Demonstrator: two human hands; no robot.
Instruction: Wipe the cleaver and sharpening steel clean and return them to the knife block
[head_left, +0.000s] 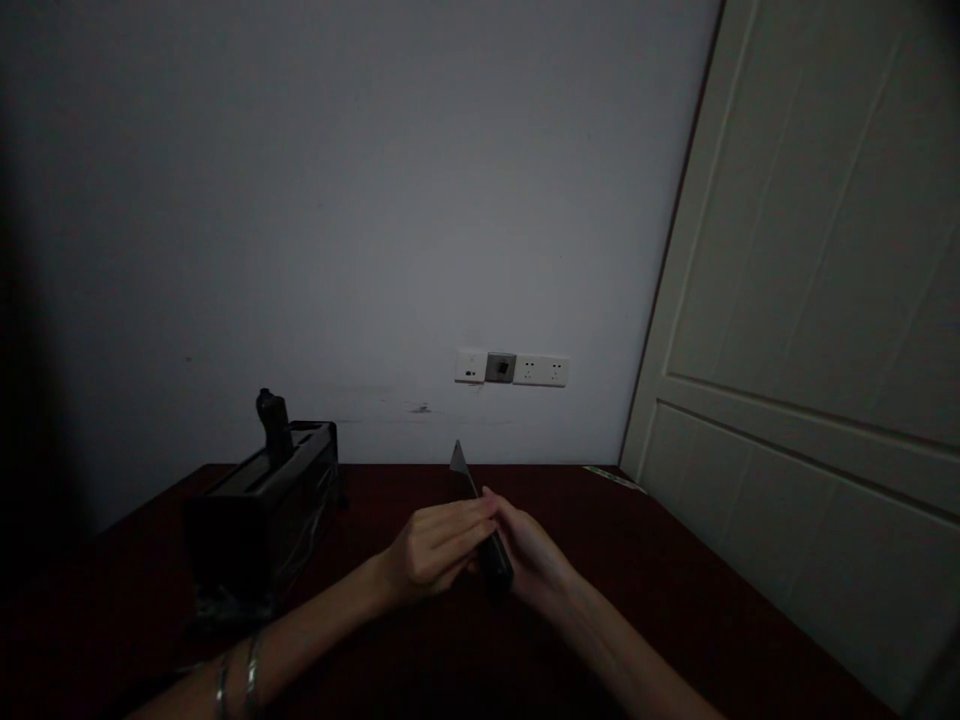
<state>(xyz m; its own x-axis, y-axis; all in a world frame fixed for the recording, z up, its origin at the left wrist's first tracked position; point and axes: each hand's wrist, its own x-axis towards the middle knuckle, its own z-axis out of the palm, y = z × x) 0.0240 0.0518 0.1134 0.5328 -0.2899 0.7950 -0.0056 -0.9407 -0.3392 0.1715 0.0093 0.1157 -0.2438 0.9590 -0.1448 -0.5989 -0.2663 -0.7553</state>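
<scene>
Between my two hands is a knife with a black handle (496,568). Its pale blade (460,466) points away from me and upward, toward the wall. The fingers of my left hand (441,543) close over the upper part of the handle from the left. From the other side, my right hand (531,550) grips the same part, its thumb near the blade's base. The handle's butt end sticks out below the hands, toward me. Part of the blade and handle is hidden by the fingers.
On the left of the dark red table (600,570) stands a black knife block (262,500), a black handle (274,425) rising from its top. Behind are a white wall and a socket strip (536,370). A pale panelled door (787,300) borders the right side.
</scene>
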